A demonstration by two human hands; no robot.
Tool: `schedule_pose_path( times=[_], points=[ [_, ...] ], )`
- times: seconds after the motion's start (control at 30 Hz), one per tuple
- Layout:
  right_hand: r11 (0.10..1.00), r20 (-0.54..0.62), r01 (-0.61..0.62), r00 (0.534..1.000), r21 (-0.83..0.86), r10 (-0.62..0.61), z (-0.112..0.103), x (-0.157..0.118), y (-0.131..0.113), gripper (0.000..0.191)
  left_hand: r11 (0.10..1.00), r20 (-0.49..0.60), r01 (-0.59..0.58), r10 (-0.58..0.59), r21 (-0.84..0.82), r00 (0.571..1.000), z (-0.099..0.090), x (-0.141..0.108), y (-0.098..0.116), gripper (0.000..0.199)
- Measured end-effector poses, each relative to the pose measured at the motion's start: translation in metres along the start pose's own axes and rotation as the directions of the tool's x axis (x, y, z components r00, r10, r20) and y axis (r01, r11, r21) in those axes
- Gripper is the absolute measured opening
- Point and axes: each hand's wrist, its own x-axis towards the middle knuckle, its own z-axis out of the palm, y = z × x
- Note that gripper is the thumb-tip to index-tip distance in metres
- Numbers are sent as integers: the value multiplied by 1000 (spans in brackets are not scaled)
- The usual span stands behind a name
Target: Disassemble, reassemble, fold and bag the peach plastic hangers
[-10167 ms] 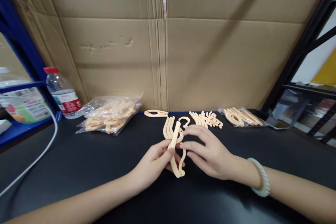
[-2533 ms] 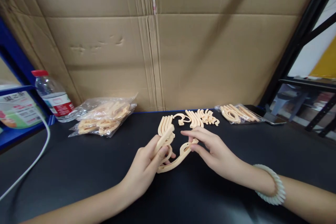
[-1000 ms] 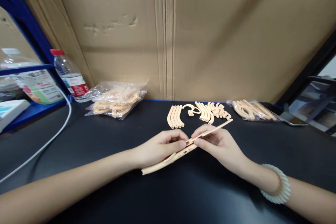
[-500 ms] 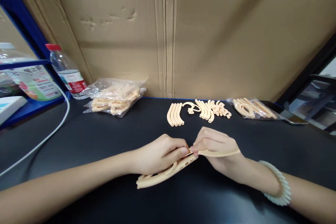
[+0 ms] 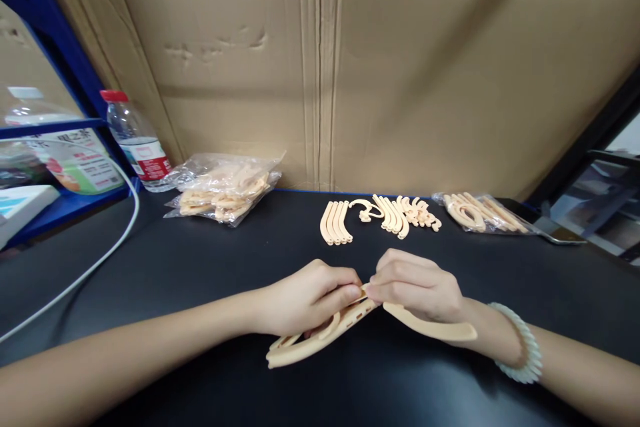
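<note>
My left hand (image 5: 320, 297) is closed around a beige plastic hanger body (image 5: 320, 345), a curved piece with small slots along its edge, tilted up to the right. My right hand (image 5: 417, 283) pinches at the body's upper right end, its fingertips close to my left thumb. A curved beige hanger arm (image 5: 430, 325) sticks out to the right under my right hand. Whether its inner end is joined to the body is hidden by the fingers. Both hands are above the dark table.
Behind my hands lie a row of curved beige strips (image 5: 336, 223), more strips (image 5: 391, 215) and small hook-like pieces (image 5: 420, 211). Plastic bags of parts stand at left (image 5: 225, 188) and right (image 5: 483, 213). A bottle (image 5: 143, 153) and white cable (image 5: 113, 247) are left; cardboard (image 5: 240, 80) rises behind.
The hanger arm at my right hand has swung downward, now slanting down to the right with its broad side showing. My left hand keeps its hold; the camera view has shifted slightly.
</note>
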Motion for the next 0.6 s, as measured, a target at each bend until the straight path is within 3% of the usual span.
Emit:
schedule_pose_path(
  times=[0.17,0.6],
  points=[
    [994,-12,101,995,-29,-102,1,-1,6,14,1000,-1,-19,19,0,1000,-1,0,-1,32],
    [956,158,250,961,-151,-226,-18,13,-3,15,999,6,-36,36,-20,999,-1,2,-1,37]
  ],
)
